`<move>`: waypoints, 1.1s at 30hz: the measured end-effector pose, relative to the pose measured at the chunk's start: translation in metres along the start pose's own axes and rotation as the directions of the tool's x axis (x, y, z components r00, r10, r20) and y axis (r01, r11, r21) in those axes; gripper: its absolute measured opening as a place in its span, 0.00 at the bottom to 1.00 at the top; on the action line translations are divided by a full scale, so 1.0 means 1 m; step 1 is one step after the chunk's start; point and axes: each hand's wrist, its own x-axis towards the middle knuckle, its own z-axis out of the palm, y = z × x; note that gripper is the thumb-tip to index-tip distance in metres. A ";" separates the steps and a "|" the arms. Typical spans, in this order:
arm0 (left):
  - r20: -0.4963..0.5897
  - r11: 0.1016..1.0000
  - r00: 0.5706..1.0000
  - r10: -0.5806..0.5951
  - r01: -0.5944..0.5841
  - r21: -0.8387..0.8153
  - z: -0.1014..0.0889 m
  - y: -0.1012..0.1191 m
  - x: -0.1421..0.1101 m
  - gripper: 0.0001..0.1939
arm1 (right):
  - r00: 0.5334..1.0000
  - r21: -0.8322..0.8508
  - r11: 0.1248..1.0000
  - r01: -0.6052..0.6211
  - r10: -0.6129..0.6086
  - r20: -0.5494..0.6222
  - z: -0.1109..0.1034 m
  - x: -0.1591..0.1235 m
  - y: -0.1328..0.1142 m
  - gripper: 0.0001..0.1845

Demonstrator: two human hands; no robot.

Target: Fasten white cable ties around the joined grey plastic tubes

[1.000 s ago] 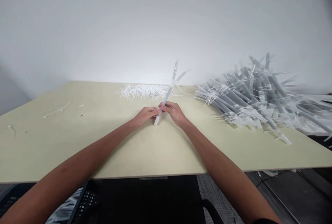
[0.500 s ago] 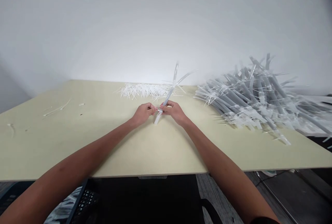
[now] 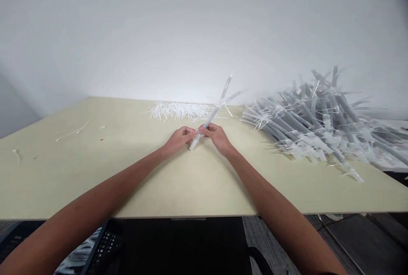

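Note:
A grey tube [image 3: 210,117] with a translucent white lower end and clear, forked upper ends slants up and to the right above the table. My right hand [image 3: 218,137] is closed around its lower part, with thumb and forefinger pressed on the tube. Against the left side of the tube, just above the white end, my left hand [image 3: 177,141] pinches a small whitish piece that looks like a cable tie; the fingers hide most of it. Thin pale strands stick out where the tube forks. Behind the hands lies a heap of white cable ties [image 3: 180,111].
A large pile of similar grey tubes [image 3: 306,122] covers the right of the table [image 3: 134,194]. At the left lie a few loose cable ties [image 3: 72,132] and small scraps. Below the table's front edge, a dark basket [image 3: 103,245] holds grey and white pieces.
The tube's upper end has tilted to the right. My left fingers moved slightly away from the tube, then came back close against it. My right hand has kept its hold.

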 end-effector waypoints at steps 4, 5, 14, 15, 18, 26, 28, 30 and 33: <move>0.034 1.000 0.999 -0.028 0.028 0.001 -0.001 -0.002 0.001 0.23 | 1.000 0.018 1.000 0.010 -0.010 0.022 0.003 -0.001 0.001 0.13; 0.032 1.000 0.999 -0.030 0.030 0.007 -0.001 -0.001 0.001 0.23 | 1.000 0.026 1.000 0.010 -0.011 0.030 0.004 -0.001 0.001 0.13; 0.015 1.000 1.000 0.008 -0.008 0.002 0.000 0.006 0.000 0.21 | 0.996 0.127 0.991 0.030 -0.040 0.078 0.006 0.001 0.010 0.13; 0.018 1.000 1.000 0.011 -0.011 -0.002 0.001 0.006 0.000 0.21 | 0.995 0.129 0.991 0.032 -0.043 0.086 0.006 0.001 0.011 0.13; 0.035 1.000 0.999 0.014 -0.013 -0.015 0.000 0.006 0.000 0.22 | 0.994 0.133 0.990 0.037 -0.049 0.094 0.006 0.001 0.012 0.14; 0.029 0.999 0.999 0.025 -0.024 -0.036 -0.001 0.003 0.000 0.27 | 0.998 0.164 0.985 0.052 -0.058 0.032 0.006 0.001 0.006 0.13; 0.016 0.999 0.999 0.034 -0.033 -0.020 -0.003 0.002 0.001 0.27 | 0.998 0.156 0.986 0.052 -0.056 0.022 0.005 0.001 0.006 0.14; -0.001 0.999 0.999 0.050 -0.050 0.021 -0.006 0.000 0.002 0.25 | 0.999 0.142 0.989 0.045 -0.049 0.022 0.005 0.001 0.006 0.14; -0.012 0.991 0.996 0.085 -0.083 0.104 -0.010 -0.002 0.003 0.24 | 0.999 0.114 0.993 0.028 -0.032 0.036 0.005 0.000 0.005 0.14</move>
